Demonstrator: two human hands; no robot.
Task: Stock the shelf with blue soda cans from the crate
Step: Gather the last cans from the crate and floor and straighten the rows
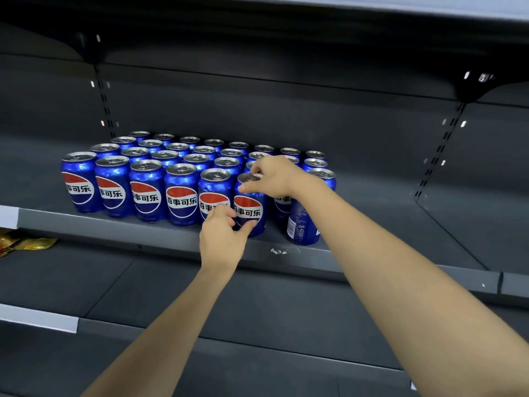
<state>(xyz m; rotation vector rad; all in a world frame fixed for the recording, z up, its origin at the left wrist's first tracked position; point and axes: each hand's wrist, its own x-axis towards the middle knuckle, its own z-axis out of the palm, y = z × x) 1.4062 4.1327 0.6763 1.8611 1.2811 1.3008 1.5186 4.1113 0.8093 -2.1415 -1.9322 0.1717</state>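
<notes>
Dark grey shelf [120,229] carrying rows of upright blue soda cans [148,190]. Front-row can [249,209] near shelf edge, pinched at its rim by right hand [272,176], lower body touched by curled left hand [221,239]. Crate out of view.

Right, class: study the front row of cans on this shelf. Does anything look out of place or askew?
Yes. The rightmost front can is turned so its barcode side faces out, while the others show their logos. A white scuff marks the shelf edge below it.
</notes>
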